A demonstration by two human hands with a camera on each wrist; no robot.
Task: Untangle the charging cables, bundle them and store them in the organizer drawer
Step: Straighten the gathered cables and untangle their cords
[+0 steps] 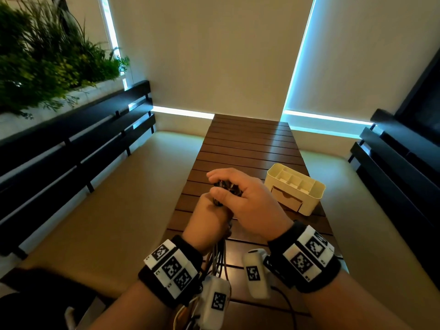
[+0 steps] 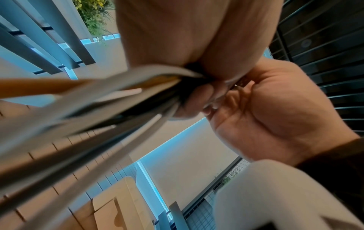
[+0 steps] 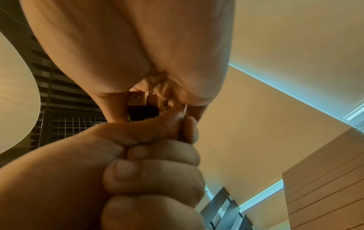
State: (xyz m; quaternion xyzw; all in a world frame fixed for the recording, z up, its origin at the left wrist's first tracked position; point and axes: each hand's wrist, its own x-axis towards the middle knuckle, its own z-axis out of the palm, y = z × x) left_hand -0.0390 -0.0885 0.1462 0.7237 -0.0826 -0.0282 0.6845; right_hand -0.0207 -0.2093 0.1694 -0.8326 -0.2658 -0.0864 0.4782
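Grey cables point(image 1: 220, 256), 1 bunch, in both hands' grip; 1 organizer point(image 1: 295, 188) nearby.

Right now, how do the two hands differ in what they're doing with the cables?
The left hand sits lower, fisted round the cables, which hang below it. The right hand sits higher, nearer the organizer, with its fingers curled over the plug ends. Both grip the same bundle above the table.

organizer point(image 1: 307, 206) on table point(image 1: 247, 144), right of hands
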